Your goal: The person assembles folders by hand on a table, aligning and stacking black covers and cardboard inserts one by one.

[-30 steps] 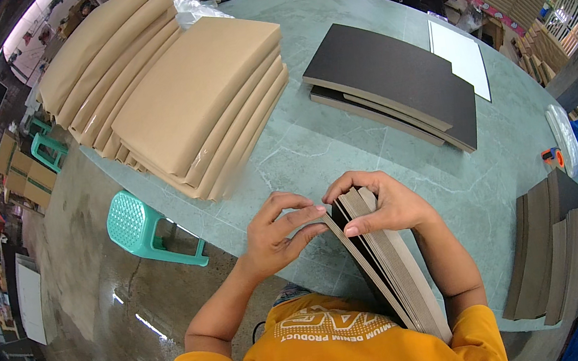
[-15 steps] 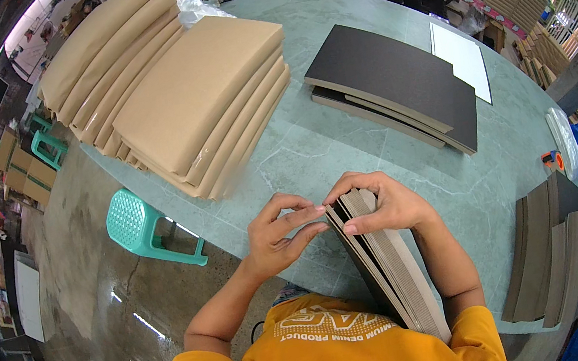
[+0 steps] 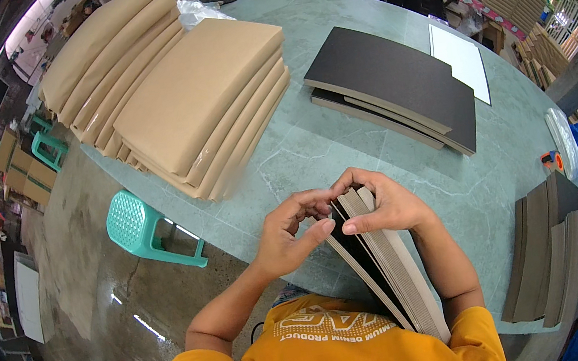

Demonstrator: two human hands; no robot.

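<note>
A stack of black-faced cardboard sheets (image 3: 411,277) stands on edge between the table and my chest, its grey-brown edges facing up. My right hand (image 3: 390,200) is closed around the stack's far end, thumb on the near side and fingers over the far corner. At the same end my left hand (image 3: 289,233) pinches a few sheets at the left of the stack, thumb against their edges. A dark gap shows between those sheets and the rest. The left fingertips are partly hidden behind the sheets.
Brown paper-wrapped packages (image 3: 205,96) are piled at the table's far left. Black boards (image 3: 392,79) and a white sheet (image 3: 459,59) lie at the far right. More board stacks (image 3: 558,254) sit at the right edge, near an orange tape dispenser (image 3: 553,160). A green stool (image 3: 137,219) stands left.
My left hand has moved its grip onto the leftmost sheets and tilted them left, widening the gap in the stack. My right hand stays in place.
</note>
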